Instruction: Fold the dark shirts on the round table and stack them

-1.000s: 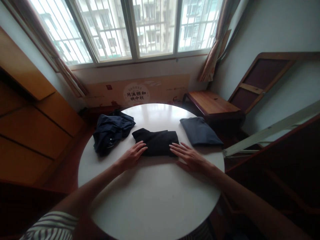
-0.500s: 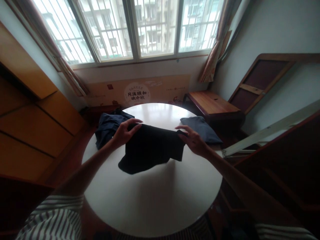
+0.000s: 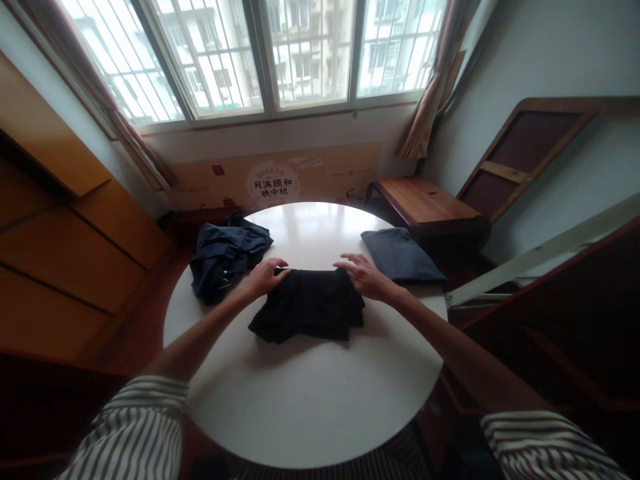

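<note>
A black garment (image 3: 307,308) lies loosely folded on the round white table (image 3: 310,400), its near edge uneven. My left hand (image 3: 267,275) is closed on the garment's far left corner. At the far right corner, my right hand (image 3: 363,275) grips the cloth with its fingers curled over the edge. Both hands sit low, at the table's surface. Striped sleeves cover my upper arms.
A crumpled dark blue garment (image 3: 225,257) lies at the table's back left, and a folded grey-blue garment (image 3: 400,257) at the back right. A low wooden bench (image 3: 425,207) stands behind the table on the right. Wooden cupboards (image 3: 75,233) line the left wall.
The black garment lay folded flat with both hands resting at its ends. Both hands then lifted it by its far corners, let it hang open, and have now laid it back down nearer me.
</note>
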The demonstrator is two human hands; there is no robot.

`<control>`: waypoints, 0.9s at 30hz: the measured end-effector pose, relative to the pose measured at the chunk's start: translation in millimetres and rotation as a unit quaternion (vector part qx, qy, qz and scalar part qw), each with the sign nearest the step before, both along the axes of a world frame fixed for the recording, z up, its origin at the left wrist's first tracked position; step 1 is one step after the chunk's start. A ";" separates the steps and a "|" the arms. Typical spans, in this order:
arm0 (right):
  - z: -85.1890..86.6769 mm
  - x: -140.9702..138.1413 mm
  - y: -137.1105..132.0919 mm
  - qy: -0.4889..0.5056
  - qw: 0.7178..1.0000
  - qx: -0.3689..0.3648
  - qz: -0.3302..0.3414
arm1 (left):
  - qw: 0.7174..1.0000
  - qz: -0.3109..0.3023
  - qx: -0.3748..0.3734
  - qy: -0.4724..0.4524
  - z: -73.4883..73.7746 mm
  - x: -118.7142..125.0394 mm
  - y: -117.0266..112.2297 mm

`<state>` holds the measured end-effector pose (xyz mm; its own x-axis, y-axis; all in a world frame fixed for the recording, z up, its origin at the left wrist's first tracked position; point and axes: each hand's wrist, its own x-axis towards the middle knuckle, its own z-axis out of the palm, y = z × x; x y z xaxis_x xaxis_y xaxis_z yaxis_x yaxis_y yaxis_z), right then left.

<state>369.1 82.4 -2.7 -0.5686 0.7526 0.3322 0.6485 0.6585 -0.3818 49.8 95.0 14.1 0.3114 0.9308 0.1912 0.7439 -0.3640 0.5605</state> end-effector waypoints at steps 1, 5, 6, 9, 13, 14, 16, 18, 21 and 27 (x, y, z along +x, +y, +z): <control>1.3 -1.5 -2.7 -0.030 0.999 0.022 0.014 | 0.998 -0.011 0.045 0.037 3.9 2.4 -3.7; 13.9 -4.5 -15.0 -0.120 0.988 0.035 0.090 | 0.984 -0.127 0.065 0.107 18.2 22.7 -29.4; 17.1 -4.6 -17.0 -0.130 0.986 0.037 0.102 | 0.979 -0.153 0.058 0.121 19.4 29.2 -37.2; 23.2 -2.1 -20.7 -0.142 0.981 0.067 0.117 | 0.968 -0.185 0.066 0.154 17.7 48.1 -60.0; 15.7 14.6 -32.1 -0.120 0.981 0.126 0.082 | 0.954 -0.254 0.062 0.146 12.5 65.8 -84.4; 11.2 21.2 -36.9 -0.113 0.982 0.134 0.072 | 0.948 -0.276 0.061 0.143 11.6 68.6 -88.9; 2.1 34.9 -47.6 -0.107 0.983 0.136 0.061 | 0.938 -0.311 0.071 0.138 10.2 72.2 -95.2; -3.2 45.0 -57.5 -0.107 0.985 0.128 0.056 | 0.930 -0.330 0.088 0.135 8.7 74.3 -97.7; -0.1 45.0 -65.7 -0.079 0.989 0.125 0.016 | 0.927 -0.333 0.108 0.137 3.3 78.9 -96.1; 4.9 8.4 -53.5 -0.002 0.993 0.109 -0.043 | 0.905 -0.364 0.107 0.190 -15.9 101.4 -100.8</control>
<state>377.5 28.9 2.2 -0.5076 0.7090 0.4897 0.7071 0.6675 -0.2334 151.2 -5.8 -1.8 0.9091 0.4062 0.0926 0.3871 -0.9057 0.1727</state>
